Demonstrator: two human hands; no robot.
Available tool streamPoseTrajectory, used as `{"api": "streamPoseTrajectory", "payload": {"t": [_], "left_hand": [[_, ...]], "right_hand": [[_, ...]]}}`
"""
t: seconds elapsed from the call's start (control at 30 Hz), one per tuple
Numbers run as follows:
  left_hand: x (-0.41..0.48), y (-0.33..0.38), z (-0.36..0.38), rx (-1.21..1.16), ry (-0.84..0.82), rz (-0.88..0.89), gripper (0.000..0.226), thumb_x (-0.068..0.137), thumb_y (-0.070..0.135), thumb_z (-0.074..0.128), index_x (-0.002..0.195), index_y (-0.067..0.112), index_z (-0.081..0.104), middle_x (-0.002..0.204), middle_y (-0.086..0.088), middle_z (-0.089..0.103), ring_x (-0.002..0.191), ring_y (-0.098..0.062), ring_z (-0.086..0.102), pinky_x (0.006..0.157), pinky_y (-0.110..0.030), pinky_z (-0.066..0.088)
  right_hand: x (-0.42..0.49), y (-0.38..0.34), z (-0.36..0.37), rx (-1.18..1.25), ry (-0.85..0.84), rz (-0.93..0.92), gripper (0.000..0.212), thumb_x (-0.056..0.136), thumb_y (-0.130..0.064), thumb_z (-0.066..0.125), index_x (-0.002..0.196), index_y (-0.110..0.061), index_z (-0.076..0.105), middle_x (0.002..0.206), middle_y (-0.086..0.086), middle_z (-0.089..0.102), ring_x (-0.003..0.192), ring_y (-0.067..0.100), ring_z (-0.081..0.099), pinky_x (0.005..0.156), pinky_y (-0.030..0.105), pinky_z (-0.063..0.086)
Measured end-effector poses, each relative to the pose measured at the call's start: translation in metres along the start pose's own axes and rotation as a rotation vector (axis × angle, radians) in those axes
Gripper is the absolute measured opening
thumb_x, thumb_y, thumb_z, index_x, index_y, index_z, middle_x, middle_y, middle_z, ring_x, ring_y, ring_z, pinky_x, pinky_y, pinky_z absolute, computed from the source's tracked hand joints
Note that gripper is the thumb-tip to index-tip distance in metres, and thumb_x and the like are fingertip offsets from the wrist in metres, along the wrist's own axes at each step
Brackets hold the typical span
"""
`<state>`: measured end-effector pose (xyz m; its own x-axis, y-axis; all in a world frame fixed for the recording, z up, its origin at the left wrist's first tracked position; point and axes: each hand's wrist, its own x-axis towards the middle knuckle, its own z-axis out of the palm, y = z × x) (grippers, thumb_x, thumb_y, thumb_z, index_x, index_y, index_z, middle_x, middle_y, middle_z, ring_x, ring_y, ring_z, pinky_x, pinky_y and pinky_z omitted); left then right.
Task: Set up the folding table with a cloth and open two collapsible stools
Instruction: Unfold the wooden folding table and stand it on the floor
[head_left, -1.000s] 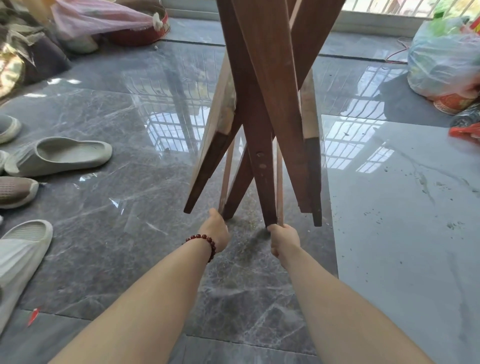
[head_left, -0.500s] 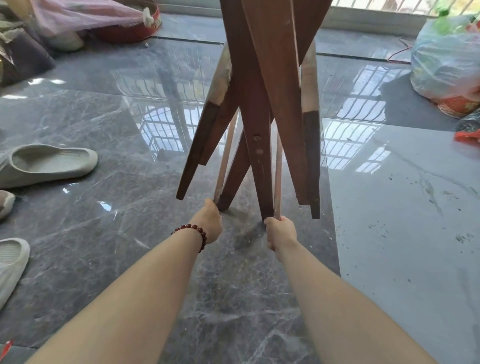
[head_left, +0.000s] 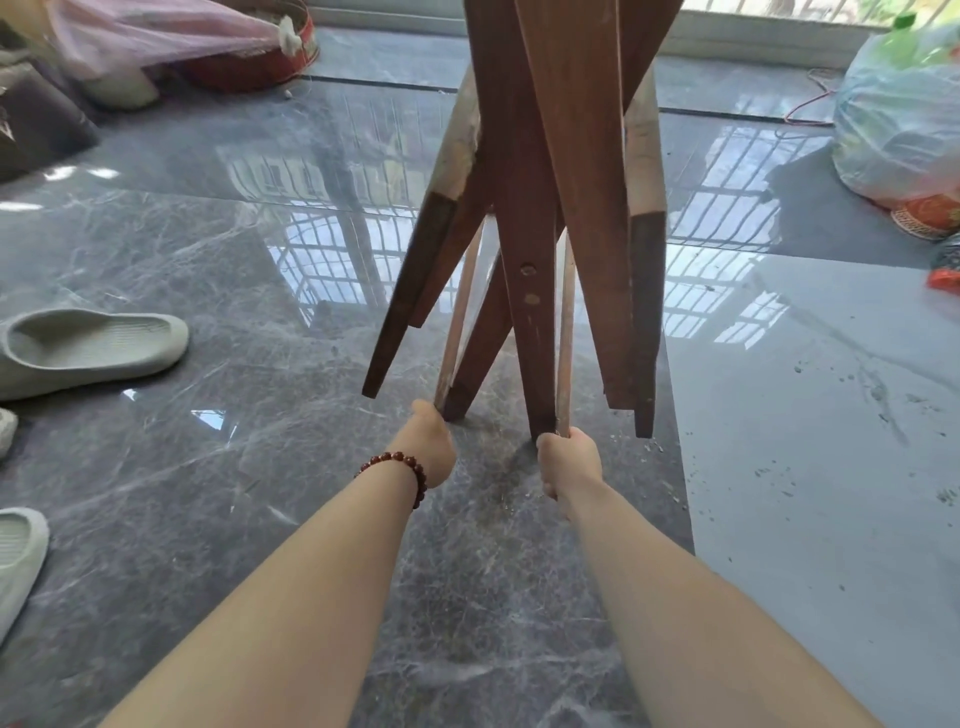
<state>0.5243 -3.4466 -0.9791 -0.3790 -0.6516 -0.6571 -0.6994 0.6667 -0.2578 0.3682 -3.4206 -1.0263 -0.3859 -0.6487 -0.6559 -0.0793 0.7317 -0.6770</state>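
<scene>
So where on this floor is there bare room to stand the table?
Bare room lies right of the folding table, on the pale tile, below the plastic bag. The left side is crowded with slippers. Both hands grip slats: left hand, right hand.

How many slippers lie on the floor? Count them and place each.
2: a whole slipper at the left; a cropped slipper at the lower left edge. A sliver of footwear between them may be a third.

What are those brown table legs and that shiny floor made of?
The folding table legs look like wood stained dark brown: worn patches show paler bare wood, and there are round peg marks. The floor seems to be polished grey stone or marble-look tile, as it has white veins, straight joints and mirror-like window reflections.
</scene>
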Motion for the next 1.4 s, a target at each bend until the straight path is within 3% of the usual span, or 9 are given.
{"api": "streamPoseTrajectory", "payload": {"t": [0.03, 0.1, 0.2, 0.37, 0.57, 0.67, 0.8, 1.07, 1.4], "left_hand": [[-0.007, 0.006, -0.002, -0.232, 0.088, -0.008, 0.027, 0.095, 0.010, 0.046, 0.122, 0.010, 0.045, 0.121, -0.008, 0.056, 0.101, -0.022, 0.055, 0.077, -0.017, 0.045], [-0.009, 0.013, -0.002, -0.149, -0.006, -0.054, 0.029, 0.095, 0.006, 0.046, 0.123, 0.007, 0.052, 0.127, -0.006, 0.054, 0.114, -0.026, 0.054, 0.095, -0.037, 0.043], [0.001, 0.033, 0.003, 0.066, 0.013, -0.028, 0.032, 0.099, 0.008, 0.040, 0.128, 0.002, 0.050, 0.133, -0.011, 0.050, 0.120, -0.031, 0.049, 0.100, -0.047, 0.037], [0.010, 0.044, -0.001, -0.258, 0.078, -0.181, 0.045, 0.101, 0.020, 0.040, 0.142, 0.002, 0.036, 0.145, -0.016, 0.039, 0.130, -0.038, 0.041, 0.104, -0.056, 0.032], [-0.001, 0.045, -0.005, -0.569, 0.128, -0.213, 0.047, 0.101, 0.019, 0.036, 0.144, 0.000, 0.029, 0.147, -0.015, 0.036, 0.129, -0.036, 0.042, 0.103, -0.050, 0.035], [-0.005, 0.047, -0.009, -1.338, 0.186, -0.455, 0.045, 0.098, 0.016, 0.042, 0.138, -0.001, 0.030, 0.131, -0.019, 0.051, 0.115, -0.033, 0.053, 0.087, -0.035, 0.042], [0.001, 0.042, -0.001, -1.574, 0.181, -0.465, 0.023, 0.096, 0.022, 0.050, 0.108, 0.004, 0.044, 0.124, -0.025, 0.054, 0.090, -0.027, 0.059, 0.082, -0.030, 0.042], [-0.023, 0.039, -0.011, -1.486, 0.155, -0.526, 0.049, 0.089, 0.030, 0.059, 0.123, -0.002, 0.042, 0.123, -0.020, 0.054, 0.112, -0.034, 0.055, 0.095, -0.041, 0.046], [-0.059, 0.050, -0.039, -1.477, 0.219, -0.447, 0.059, 0.085, 0.039, 0.062, 0.129, 0.006, 0.041, 0.122, -0.014, 0.053, 0.109, -0.027, 0.057, 0.094, -0.039, 0.051]], "right_hand": [[0.000, 0.000, -0.002, -0.012, -0.001, -0.001, 0.034, 0.084, -0.010, 0.041, 0.115, -0.010, 0.055, 0.076, 0.001, 0.049, 0.057, 0.013, 0.041, 0.048, 0.024, 0.034], [0.000, -0.001, -0.012, -0.029, 0.001, -0.008, 0.031, 0.084, -0.008, 0.042, 0.111, -0.009, 0.055, 0.072, 0.001, 0.047, 0.055, 0.014, 0.040, 0.046, 0.025, 0.032], [0.002, 0.002, -0.032, -0.044, 0.062, 0.006, 0.026, 0.085, -0.006, 0.043, 0.107, -0.013, 0.055, 0.068, 0.003, 0.046, 0.053, 0.017, 0.041, 0.043, 0.026, 0.032], [0.000, 0.005, -0.046, 0.047, 0.057, 0.070, 0.016, 0.089, -0.016, 0.054, 0.104, -0.012, 0.055, 0.069, 0.004, 0.047, 0.051, 0.016, 0.039, 0.042, 0.026, 0.032], [-0.006, 0.004, -0.052, 0.167, -0.036, 0.122, 0.012, 0.088, -0.022, 0.063, 0.087, -0.012, 0.056, 0.062, 0.002, 0.038, 0.044, 0.010, 0.030, 0.035, 0.020, 0.026], [-0.010, 0.010, -0.056, 0.241, -0.122, 0.158, 0.017, 0.088, -0.025, 0.065, 0.088, -0.011, 0.055, 0.061, 0.001, 0.036, 0.046, 0.009, 0.029, 0.035, 0.017, 0.027], [-0.024, 0.016, -0.058, 0.339, -0.166, 0.186, 0.020, 0.087, -0.024, 0.067, 0.088, -0.010, 0.053, 0.062, 0.001, 0.035, 0.048, 0.008, 0.030, 0.036, 0.015, 0.030], [-0.041, 0.007, -0.055, 0.545, -0.209, 0.298, 0.018, 0.090, -0.017, 0.063, 0.101, -0.009, 0.052, 0.068, 0.004, 0.040, 0.052, 0.008, 0.033, 0.033, 0.014, 0.033], [-0.067, -0.001, -0.051, 0.266, -0.023, 0.131, 0.027, 0.087, -0.015, 0.061, 0.109, -0.001, 0.058, 0.060, 0.005, 0.045, 0.043, 0.011, 0.036, 0.040, 0.021, 0.031]]}}
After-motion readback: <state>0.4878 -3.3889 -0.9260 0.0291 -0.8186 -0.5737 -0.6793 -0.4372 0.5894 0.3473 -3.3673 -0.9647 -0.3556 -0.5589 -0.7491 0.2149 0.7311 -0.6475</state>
